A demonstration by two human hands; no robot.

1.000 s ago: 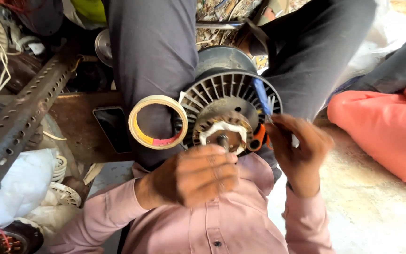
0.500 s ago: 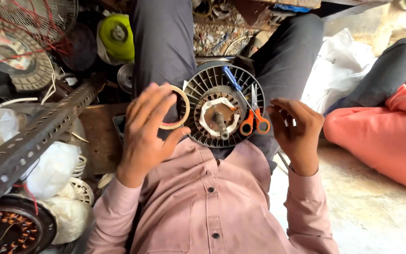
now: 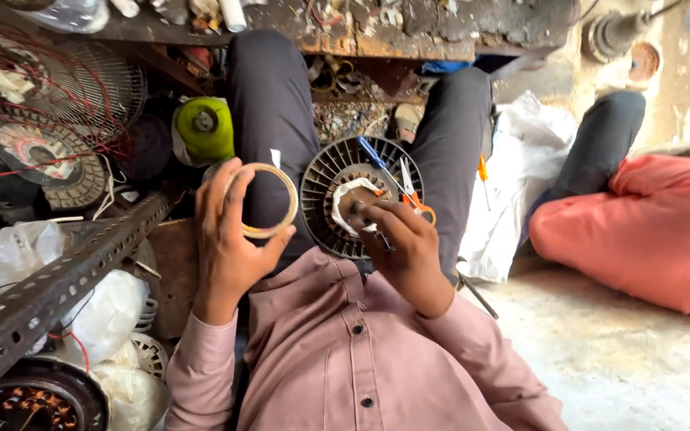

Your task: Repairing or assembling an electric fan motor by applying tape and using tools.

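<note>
On my lap, between my knees, lies the round finned motor body point(image 3: 325, 199), dark grey, with white insulation paper around its centre hole. To the left, along the edge of the floor, a perforated steel angle bar point(image 3: 65, 279) runs diagonally, and behind it stand a wire fan guard point(image 3: 81, 88) and a green motor cap point(image 3: 205, 128). My right hand point(image 3: 405, 247) rests on the lower right part of the motor body, fingers curled narrow onto it; small scissors with orange handles point(image 3: 413, 195) lie just above this hand. My left hand point(image 3: 229, 239) holds a roll of tape point(image 3: 265, 199) upright, thumb and fingers closed around its ring, over my left thigh.
</note>
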